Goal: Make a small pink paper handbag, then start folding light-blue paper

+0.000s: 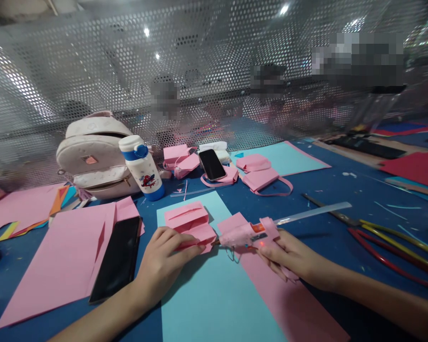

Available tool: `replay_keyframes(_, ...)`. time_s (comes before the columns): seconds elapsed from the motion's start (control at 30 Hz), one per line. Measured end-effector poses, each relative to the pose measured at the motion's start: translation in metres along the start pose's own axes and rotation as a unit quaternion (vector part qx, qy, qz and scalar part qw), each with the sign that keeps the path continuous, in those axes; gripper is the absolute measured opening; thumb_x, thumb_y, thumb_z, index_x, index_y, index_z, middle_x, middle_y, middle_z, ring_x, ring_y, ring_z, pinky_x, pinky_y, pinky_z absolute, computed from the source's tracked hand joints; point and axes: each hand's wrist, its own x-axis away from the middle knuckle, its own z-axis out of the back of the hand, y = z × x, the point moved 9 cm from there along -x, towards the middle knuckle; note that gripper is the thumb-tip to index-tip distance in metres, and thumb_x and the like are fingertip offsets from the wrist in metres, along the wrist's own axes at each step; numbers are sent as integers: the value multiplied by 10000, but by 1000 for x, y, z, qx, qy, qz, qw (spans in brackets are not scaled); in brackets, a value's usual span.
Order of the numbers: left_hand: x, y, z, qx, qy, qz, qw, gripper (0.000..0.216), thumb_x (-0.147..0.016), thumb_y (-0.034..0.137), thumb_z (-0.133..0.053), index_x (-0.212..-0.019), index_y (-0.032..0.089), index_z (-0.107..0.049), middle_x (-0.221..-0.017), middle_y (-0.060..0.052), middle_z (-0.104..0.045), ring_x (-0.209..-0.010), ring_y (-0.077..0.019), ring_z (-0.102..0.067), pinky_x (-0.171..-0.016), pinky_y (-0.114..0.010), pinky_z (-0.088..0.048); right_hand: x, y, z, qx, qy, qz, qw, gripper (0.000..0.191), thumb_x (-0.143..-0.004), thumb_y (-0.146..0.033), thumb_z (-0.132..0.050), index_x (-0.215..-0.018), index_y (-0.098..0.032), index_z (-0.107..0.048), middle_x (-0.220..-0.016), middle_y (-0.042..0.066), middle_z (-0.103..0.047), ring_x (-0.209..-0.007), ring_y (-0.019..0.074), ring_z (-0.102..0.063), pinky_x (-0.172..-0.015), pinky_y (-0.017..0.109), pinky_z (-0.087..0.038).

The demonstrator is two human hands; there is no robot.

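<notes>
My right hand [295,256] is wrapped around the handle of a pink hot glue gun [237,236]. A clear glue stick [313,213] pokes out of the gun's back, and a small red light glows on its side. The nozzle meets the right edge of a folded pink paper piece [187,216]. My left hand [164,256] grips the front of that folded piece, thumb and fingers closed over its edge. Beneath them lies a light blue sheet [214,294], with a pink sheet [271,285] along its right side. Whether glue is coming out cannot be seen.
Scissors [356,223] with red and yellow handles lie at right. A black phone [117,259] rests on pink paper [68,242] at left. Behind stand a bottle [143,168], a white backpack [96,156], small pink paper bags [258,175], another phone [212,165] and a perforated metal screen [200,61].
</notes>
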Motion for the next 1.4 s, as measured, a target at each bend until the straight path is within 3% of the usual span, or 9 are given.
replay_keyframes(0.3,1,-1,0,7,-3,2,1000,234,-1037,183,-494,-1153,229,-691,-1040,-38,-723,-857,-175,-569,-759,-333,-354,2,2,-3,-10,-9,-13,1000,567,-870,-728,-496,-678,-195,-488,-440,-50,-424,-343,70,-338,-358,200,-232)
replay_keyframes(0.77,0,0,1,12,5,-1,1000,210,-1029,168,-515,-1120,215,-699,-1025,-29,-725,-838,-164,-543,-750,-325,-339,5,3,-2,-8,0,-31,999,588,-856,-744,-495,-644,-196,-475,-445,-51,-415,-363,69,-340,-374,206,-239)
replay_keyframes(1.23,0,1,1,6,5,-4,1000,215,-1030,173,-516,-1132,227,-697,-1033,-23,-724,-843,-168,-547,-745,-326,-337,1,0,6,10,19,1,1000,562,-899,-717,-478,-678,-200,-478,-456,-57,-435,-372,69,-350,-390,211,-239)
replay_keyframes(1.4,-2,2,2,3,9,-4,1000,228,-1047,201,-483,-1111,229,-700,-1016,-25,-726,-836,-163,-561,-734,-325,-345,2,-6,6,33,17,11,999,602,-913,-712,-452,-599,-199,-476,-444,-34,-446,-377,75,-364,-400,223,-258)
